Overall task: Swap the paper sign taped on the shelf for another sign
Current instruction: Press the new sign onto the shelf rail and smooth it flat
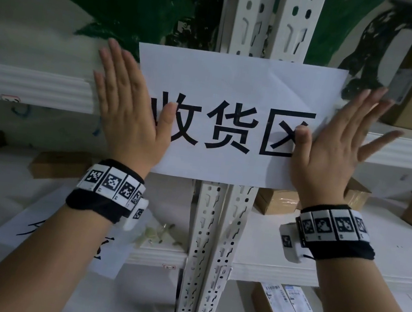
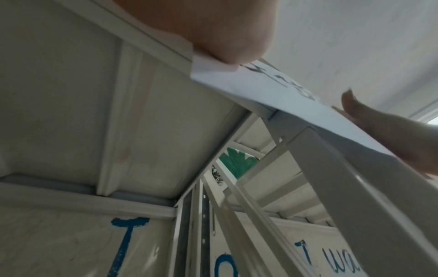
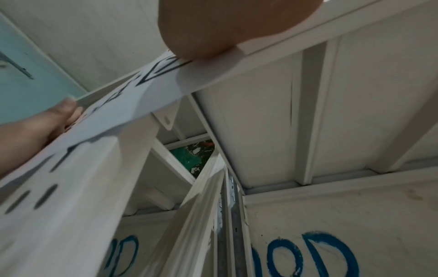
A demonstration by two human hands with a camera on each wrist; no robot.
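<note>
Both hands, the left hand (image 1: 129,107) and right hand (image 1: 334,148), are pressing flat with fingers spread apart on the paper sign (image 1: 234,117) against the shelf posts (image 1: 210,236), which is risking slipping or skewing if either palm lifts before tape grips.

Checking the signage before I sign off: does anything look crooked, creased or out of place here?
The sign under both hands sits tilted, its right side higher, with a crease near its top right. Another printed sheet lies loose on the lower shelf.
</note>
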